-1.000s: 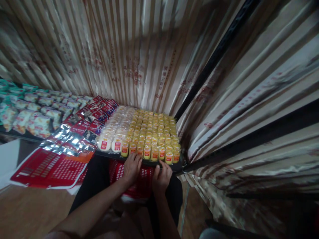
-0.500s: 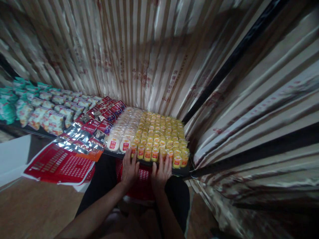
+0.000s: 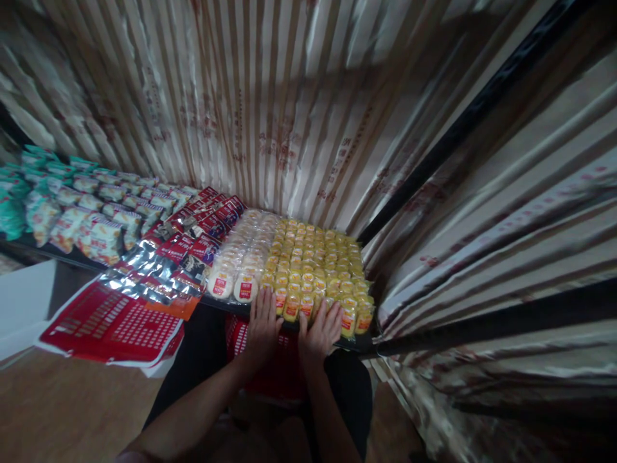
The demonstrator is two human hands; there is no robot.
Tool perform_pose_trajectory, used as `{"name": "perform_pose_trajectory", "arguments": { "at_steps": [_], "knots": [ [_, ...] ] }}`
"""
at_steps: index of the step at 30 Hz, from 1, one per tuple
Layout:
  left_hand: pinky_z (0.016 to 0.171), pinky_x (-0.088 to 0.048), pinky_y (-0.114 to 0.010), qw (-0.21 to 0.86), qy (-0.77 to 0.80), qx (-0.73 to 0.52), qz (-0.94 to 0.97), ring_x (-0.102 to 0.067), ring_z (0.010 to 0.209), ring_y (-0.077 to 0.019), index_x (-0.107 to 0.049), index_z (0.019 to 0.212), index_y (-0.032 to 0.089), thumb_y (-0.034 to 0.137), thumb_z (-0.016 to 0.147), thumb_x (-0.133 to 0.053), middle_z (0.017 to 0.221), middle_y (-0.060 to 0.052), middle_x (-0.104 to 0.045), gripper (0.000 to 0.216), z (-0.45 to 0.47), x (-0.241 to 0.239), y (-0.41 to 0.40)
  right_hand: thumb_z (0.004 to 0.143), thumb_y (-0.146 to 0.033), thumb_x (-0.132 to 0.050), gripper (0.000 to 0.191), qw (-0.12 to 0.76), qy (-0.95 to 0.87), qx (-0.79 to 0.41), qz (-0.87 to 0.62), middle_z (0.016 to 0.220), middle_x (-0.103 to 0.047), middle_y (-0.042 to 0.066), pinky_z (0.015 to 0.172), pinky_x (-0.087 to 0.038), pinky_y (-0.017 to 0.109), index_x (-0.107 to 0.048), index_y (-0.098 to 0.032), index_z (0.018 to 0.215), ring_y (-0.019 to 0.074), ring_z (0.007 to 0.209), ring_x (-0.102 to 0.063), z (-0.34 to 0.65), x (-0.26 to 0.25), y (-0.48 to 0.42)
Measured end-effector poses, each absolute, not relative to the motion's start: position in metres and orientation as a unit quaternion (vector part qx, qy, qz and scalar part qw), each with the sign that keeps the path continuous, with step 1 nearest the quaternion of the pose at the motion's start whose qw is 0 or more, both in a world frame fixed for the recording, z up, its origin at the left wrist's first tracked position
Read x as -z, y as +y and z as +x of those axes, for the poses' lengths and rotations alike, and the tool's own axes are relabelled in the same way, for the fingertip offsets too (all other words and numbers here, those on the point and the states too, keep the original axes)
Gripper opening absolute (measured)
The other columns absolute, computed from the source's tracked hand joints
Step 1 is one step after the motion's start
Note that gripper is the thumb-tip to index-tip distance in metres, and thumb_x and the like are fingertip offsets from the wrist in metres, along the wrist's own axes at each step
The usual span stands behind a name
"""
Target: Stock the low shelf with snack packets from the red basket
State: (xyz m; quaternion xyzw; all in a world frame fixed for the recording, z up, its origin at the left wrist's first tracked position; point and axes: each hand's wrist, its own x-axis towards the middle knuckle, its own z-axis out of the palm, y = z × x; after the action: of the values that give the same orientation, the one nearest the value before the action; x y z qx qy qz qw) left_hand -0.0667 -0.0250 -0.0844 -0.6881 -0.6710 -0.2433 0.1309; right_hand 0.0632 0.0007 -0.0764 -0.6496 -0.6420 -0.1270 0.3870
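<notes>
Rows of small yellow wrapped snack packs [image 3: 313, 257] stand on a dark shelf in front of me. My left hand [image 3: 263, 328] rests its outstretched fingers against the front row, at its left end beside the white round packs [image 3: 245, 287]. Toward the right end of that row, my right hand [image 3: 321, 331] presses its spread fingers on the pack fronts. Neither hand is wrapped round a pack. The fingers cover parts of several front packs.
Red and silver pouches [image 3: 178, 251] lie left of the white packs, with green-and-white snack bags [image 3: 99, 235] beyond. A red basket [image 3: 120, 321] sits at lower left and another red basket [image 3: 274, 373] below my hands. Striped curtain [image 3: 289, 96] and dark poles [image 3: 448, 138] border the shelf.
My left hand has shifted a little right along the front row. My right hand has also moved slightly right, its fingers still on the packs. The view has tilted slightly.
</notes>
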Motion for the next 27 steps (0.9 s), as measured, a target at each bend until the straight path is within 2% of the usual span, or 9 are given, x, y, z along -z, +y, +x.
{"name": "perform_pose_trajectory", "arguments": {
  "at_steps": [7,12,19,27],
  "knots": [
    [0.11,-0.027,-0.052,0.115,-0.666,0.244,-0.695,-0.023,0.137,-0.0325,-0.045,0.133,0.005,0.027,0.091,-0.04,0.144,-0.021,-0.034,0.047,-0.073,0.078,-0.034,0.092,-0.044,-0.036,0.063,0.386,-0.615,0.123,-0.677,0.146,-0.029,0.025,0.102,-0.028,0.058,-0.028,-0.008,0.142,0.0339,0.137,-0.021,0.084,0.075,-0.011],
    [0.11,-0.027,-0.051,0.098,-0.646,0.248,-0.715,-0.02,0.139,-0.0308,-0.045,0.134,0.01,0.024,0.09,-0.042,0.145,-0.018,-0.033,0.046,-0.07,0.07,-0.038,0.094,-0.035,-0.03,0.059,0.396,-0.605,0.099,-0.683,0.148,-0.025,0.024,0.103,-0.028,0.059,-0.02,-0.008,0.145,0.0321,0.139,-0.017,0.099,0.082,-0.018],
    [0.111,-0.026,-0.05,0.089,-0.628,0.234,-0.736,-0.021,0.139,-0.0291,-0.042,0.136,0.009,0.022,0.089,-0.04,0.146,-0.016,-0.033,0.049,-0.07,0.064,-0.037,0.094,-0.027,-0.028,0.059,0.404,-0.644,0.087,-0.644,0.149,-0.02,0.024,0.105,-0.027,0.059,-0.01,-0.008,0.147,0.03,0.141,-0.012,0.103,0.082,-0.017],
    [0.109,-0.025,-0.053,0.113,-0.595,0.238,-0.759,-0.019,0.139,-0.0311,-0.041,0.137,0.011,0.02,0.089,-0.039,0.146,-0.018,-0.032,0.048,-0.078,0.077,-0.043,0.094,-0.028,-0.028,0.056,0.412,-0.62,0.087,-0.662,0.15,-0.017,0.023,0.104,-0.027,0.06,-0.016,-0.01,0.146,0.0306,0.141,-0.011,0.111,0.081,-0.025]
  ]
}}
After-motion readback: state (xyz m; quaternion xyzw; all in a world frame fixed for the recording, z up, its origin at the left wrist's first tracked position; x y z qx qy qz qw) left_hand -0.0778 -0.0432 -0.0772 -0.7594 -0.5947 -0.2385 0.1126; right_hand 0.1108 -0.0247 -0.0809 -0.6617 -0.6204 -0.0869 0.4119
